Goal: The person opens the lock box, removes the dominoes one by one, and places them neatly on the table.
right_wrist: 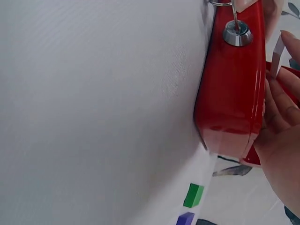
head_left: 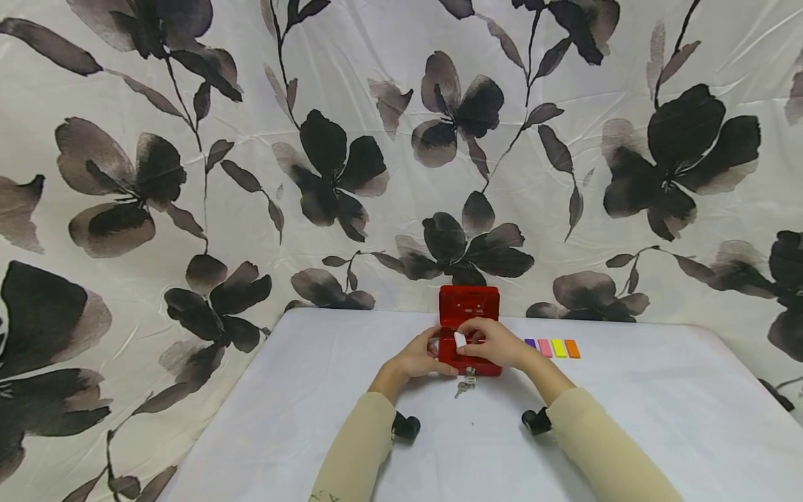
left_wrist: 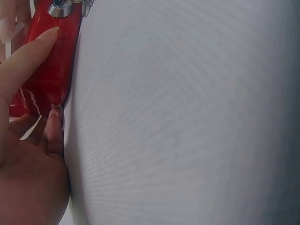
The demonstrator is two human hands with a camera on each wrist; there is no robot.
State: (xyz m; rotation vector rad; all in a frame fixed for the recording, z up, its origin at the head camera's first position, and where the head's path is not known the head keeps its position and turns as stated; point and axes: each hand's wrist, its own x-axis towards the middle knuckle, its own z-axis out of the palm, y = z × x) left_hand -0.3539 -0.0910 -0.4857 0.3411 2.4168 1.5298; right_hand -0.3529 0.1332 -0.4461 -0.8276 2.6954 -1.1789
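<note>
A red metal cash box (head_left: 486, 368) stands on the table with its lid (head_left: 448, 307) raised at the back. My left hand (head_left: 414, 355) grips the box at its left side, the thumb (left_wrist: 35, 54) along the front wall and the other fingers by the side wall. Over the open box my right hand (head_left: 498, 345) pinches a small white block (head_left: 460, 339) between thumb and fingers. The block appears as a thin slab (right_wrist: 277, 54) in the right wrist view. A key sits in the round silver lock (right_wrist: 237, 35) on the front, and more keys (head_left: 463, 388) hang from it.
Purple, pink (head_left: 545, 348), yellow (head_left: 558, 348) and orange (head_left: 572, 348) blocks lie in a row right of the box. A green block (right_wrist: 193, 195) lies nearer the box. Behind the white-covered table (head_left: 314, 376) hangs a floral cloth (head_left: 376, 70).
</note>
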